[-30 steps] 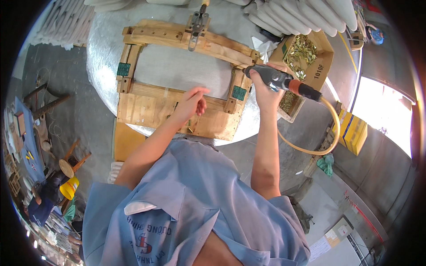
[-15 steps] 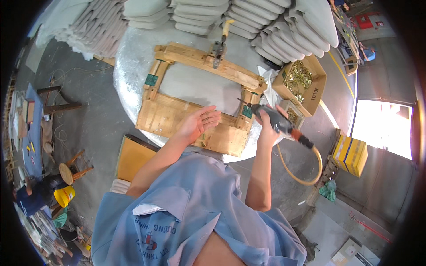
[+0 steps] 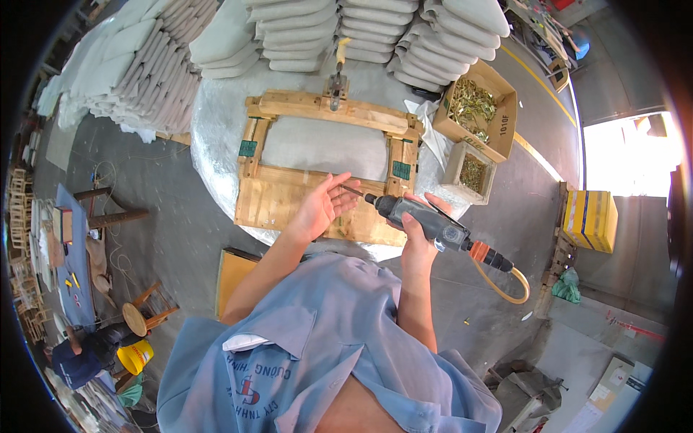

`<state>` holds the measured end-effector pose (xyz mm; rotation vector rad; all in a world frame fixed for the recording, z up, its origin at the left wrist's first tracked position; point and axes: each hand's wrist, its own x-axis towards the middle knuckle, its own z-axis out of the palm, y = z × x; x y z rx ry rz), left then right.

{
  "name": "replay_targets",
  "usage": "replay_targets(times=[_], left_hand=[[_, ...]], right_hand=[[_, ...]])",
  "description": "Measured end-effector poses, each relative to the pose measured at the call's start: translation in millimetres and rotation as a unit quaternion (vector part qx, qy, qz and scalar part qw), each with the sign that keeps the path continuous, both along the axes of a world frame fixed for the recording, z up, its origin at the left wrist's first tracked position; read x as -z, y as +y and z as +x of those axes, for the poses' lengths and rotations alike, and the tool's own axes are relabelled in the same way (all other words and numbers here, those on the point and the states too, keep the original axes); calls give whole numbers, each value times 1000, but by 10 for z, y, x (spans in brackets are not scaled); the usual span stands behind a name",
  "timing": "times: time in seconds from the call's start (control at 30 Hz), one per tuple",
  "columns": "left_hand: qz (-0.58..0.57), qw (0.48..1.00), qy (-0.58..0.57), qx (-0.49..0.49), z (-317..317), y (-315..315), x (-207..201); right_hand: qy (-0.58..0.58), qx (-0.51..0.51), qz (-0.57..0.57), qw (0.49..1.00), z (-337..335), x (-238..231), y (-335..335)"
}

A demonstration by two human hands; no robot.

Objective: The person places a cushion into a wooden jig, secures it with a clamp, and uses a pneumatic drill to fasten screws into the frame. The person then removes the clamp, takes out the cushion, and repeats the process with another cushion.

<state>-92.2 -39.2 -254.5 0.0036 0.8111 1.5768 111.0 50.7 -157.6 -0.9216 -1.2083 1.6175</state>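
In my right hand [image 3: 416, 238] is a grey-black pneumatic screwdriver [image 3: 433, 221] with an orange collar and a tan air hose. Its long bit points left, and the tip reaches the fingers of my left hand [image 3: 323, 206]. That hand is palm up with its fingers stretched out; whether a small piece lies at the fingertips is too fine to tell. Both hands are over the near edge of a wooden jig [image 3: 281, 202]. Inside the jig's frame lies a light grey padded panel [image 3: 325, 148]. A toggle clamp [image 3: 336, 85] with a yellowish handle stands on the far rail.
A cardboard box [image 3: 507, 123] of brass-coloured metal parts and a smaller box [image 3: 489, 189] of small fasteners stand at the right. Stacked grey cushions [image 3: 296, 32] line the back. A yellow carton [image 3: 590, 220] is farther right, and a person [image 3: 79, 361] is at lower left.
My right hand has swung the screwdriver left and nearer to me, from the jig's right side to my left fingers. The left hand stays palm up; the view has shifted slightly.
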Motion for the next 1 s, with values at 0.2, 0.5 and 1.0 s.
replay_targets(times=[0.2, 0.5, 1.0], left_hand=[[2, 1000, -3, -10, -12, -112, 36], [-10, 997, -6, -75, -53, -161, 260], [-94, 989, -56, -98, -57, -23, 239]], right_hand=[[10, 18, -16, 1000, 7, -67, -54], [33, 14, -17, 999, 16, -29, -83], [60, -2, -17, 998, 76, 218, -28]])
